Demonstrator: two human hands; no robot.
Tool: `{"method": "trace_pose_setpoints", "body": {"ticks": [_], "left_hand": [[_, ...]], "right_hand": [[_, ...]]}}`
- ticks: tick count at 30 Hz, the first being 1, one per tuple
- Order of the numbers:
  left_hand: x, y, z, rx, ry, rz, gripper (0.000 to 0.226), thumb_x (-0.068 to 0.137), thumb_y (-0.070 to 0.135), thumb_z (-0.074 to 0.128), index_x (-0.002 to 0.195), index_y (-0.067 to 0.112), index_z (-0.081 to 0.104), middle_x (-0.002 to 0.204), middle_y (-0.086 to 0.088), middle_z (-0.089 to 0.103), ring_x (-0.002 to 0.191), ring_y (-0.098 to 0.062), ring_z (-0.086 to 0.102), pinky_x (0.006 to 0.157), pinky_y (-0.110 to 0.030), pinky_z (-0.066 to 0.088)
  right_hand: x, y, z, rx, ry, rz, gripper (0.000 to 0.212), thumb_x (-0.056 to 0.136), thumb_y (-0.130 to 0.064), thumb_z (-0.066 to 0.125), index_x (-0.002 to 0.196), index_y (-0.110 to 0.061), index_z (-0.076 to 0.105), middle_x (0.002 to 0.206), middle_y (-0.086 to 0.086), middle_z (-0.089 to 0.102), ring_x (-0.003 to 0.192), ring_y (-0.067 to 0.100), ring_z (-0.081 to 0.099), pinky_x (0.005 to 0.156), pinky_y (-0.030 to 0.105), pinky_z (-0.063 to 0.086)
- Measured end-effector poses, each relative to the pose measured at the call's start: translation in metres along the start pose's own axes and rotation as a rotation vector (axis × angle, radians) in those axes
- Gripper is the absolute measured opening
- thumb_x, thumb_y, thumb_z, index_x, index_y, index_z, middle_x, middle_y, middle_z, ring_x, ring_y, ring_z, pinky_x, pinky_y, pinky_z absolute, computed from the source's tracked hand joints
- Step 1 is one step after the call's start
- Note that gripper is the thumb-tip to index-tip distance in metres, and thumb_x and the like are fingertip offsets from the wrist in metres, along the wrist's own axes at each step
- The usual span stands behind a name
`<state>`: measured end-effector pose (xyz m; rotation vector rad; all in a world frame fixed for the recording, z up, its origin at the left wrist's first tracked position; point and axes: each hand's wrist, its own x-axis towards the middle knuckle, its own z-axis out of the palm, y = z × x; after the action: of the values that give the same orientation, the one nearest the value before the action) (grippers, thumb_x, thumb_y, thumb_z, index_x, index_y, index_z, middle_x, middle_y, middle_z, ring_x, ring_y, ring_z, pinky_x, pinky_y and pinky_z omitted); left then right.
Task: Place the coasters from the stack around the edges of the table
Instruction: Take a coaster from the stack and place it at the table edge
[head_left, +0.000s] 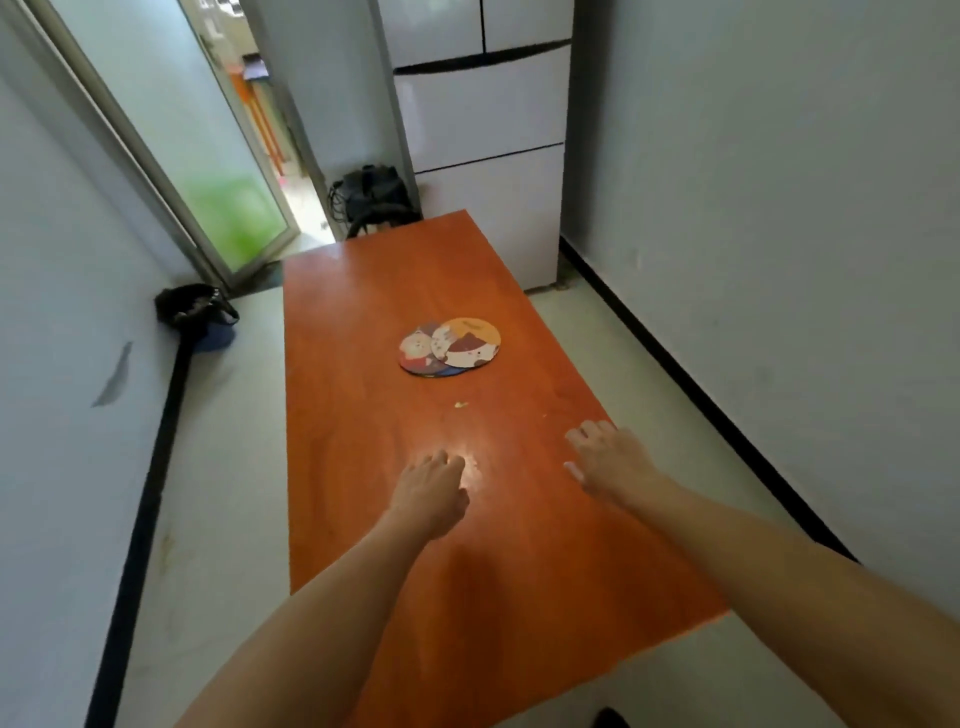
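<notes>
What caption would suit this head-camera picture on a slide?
Two empty hands, left and right, reach over an orange table toward a loose stack of coasters.

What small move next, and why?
Probably reach the right hand forward to the top coaster. Both hands are empty, the left hand no nearer, and the stack sits untouched mid-table.

We note the table (395, 291): glossy, smooth orange-brown wood grain; coasters (450, 347) show matt printed faces.
</notes>
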<state>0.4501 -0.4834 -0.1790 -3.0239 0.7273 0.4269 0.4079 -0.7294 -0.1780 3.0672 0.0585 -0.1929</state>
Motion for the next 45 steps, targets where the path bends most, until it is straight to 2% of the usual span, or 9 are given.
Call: {"method": "trace_pose_setpoints", "body": {"ticks": [13,17,23,29,34,36,40,42,45], "left_hand": [[0.096,-0.052,0.049,-0.111,0.048,-0.215,0.033,0.092,0.029,0.047,0.121,0.014,0.051,0.121,-0.009,0.054,0.110,-0.026,0.049,0.090,-0.039,0.042],[0.132,-0.072,0.081,-0.144,0.046,-0.253,0.045,0.097,0.038,0.038,0.135,0.014,0.041,0.146,-0.015,0.041,0.135,-0.030,0.036,0.109,-0.044,0.032],[0.134,-0.084,0.131,-0.133,0.001,-0.270,0.074,0.093,0.064,0.005,0.151,0.019,-0.001,0.159,-0.012,-0.010,0.146,-0.028,-0.015,0.118,-0.047,-0.005],[0.131,-0.086,0.147,-0.164,0.089,-0.248,0.076,0.095,0.064,0.021,0.153,0.016,0.007,0.161,-0.013,-0.003,0.148,-0.027,-0.007,0.117,-0.048,0.003],[0.131,-0.087,0.153,-0.177,0.111,-0.235,0.076,0.095,0.063,0.024,0.153,0.016,0.009,0.161,-0.014,0.000,0.148,-0.029,-0.002,0.117,-0.050,0.006],[0.130,-0.086,0.153,-0.170,0.107,-0.236,0.076,0.095,0.063,0.024,0.153,0.016,0.008,0.161,-0.014,0.000,0.148,-0.029,-0.003,0.117,-0.050,0.006],[0.129,-0.086,0.150,-0.162,0.095,-0.231,0.075,0.095,0.062,0.022,0.153,0.015,0.009,0.161,-0.015,0.000,0.148,-0.029,-0.004,0.117,-0.051,0.007],[0.130,-0.084,0.149,-0.155,0.089,-0.230,0.075,0.095,0.062,0.021,0.153,0.015,0.009,0.161,-0.015,-0.001,0.148,-0.029,-0.005,0.117,-0.050,0.006],[0.131,-0.082,0.149,-0.133,0.075,-0.241,0.076,0.094,0.063,0.016,0.153,0.016,0.005,0.161,-0.014,-0.004,0.147,-0.027,-0.010,0.118,-0.049,0.003]], "right_hand": [[0.165,0.007,0.028,0.114,-0.163,-0.111,0.041,0.096,-0.041,0.047,0.129,-0.016,0.048,0.122,0.008,0.056,0.109,0.028,0.055,0.086,0.042,0.049],[0.229,0.000,0.035,0.197,-0.184,-0.036,0.040,0.095,-0.042,0.049,0.128,-0.018,0.049,0.121,0.007,0.058,0.105,0.026,0.057,0.081,0.040,0.051],[0.324,-0.013,0.054,0.408,-0.134,0.200,0.034,0.089,-0.039,0.055,0.115,-0.017,0.058,0.112,0.011,0.066,0.098,0.033,0.061,0.077,0.044,0.052],[0.385,-0.025,0.074,0.495,-0.131,0.595,0.068,0.078,-0.060,0.065,0.124,-0.011,0.053,0.123,0.015,0.058,0.108,0.035,0.058,0.083,0.042,0.050],[0.401,-0.029,0.080,0.592,-0.175,0.738,0.076,0.069,-0.052,0.080,0.125,-0.010,0.051,0.123,0.013,0.061,0.112,0.034,0.058,0.089,0.048,0.052],[0.400,-0.027,0.081,0.703,-0.143,0.808,0.070,0.067,-0.042,0.083,0.121,-0.009,0.054,0.120,0.012,0.063,0.108,0.032,0.060,0.088,0.045,0.053],[0.385,-0.028,0.082,0.989,-0.040,0.778,0.012,0.074,-0.020,0.071,0.084,-0.019,0.064,0.092,0.003,0.070,0.083,0.024,0.065,0.075,0.038,0.057],[0.371,-0.030,0.076,1.040,0.048,0.673,0.005,0.078,-0.022,0.066,0.081,-0.023,0.061,0.081,-0.004,0.065,0.080,0.021,0.064,0.069,0.034,0.054],[0.340,-0.029,0.060,1.041,0.188,0.461,0.006,0.083,-0.022,0.060,0.089,-0.021,0.060,0.083,-0.010,0.064,0.076,0.009,0.060,0.062,0.026,0.048]]}}
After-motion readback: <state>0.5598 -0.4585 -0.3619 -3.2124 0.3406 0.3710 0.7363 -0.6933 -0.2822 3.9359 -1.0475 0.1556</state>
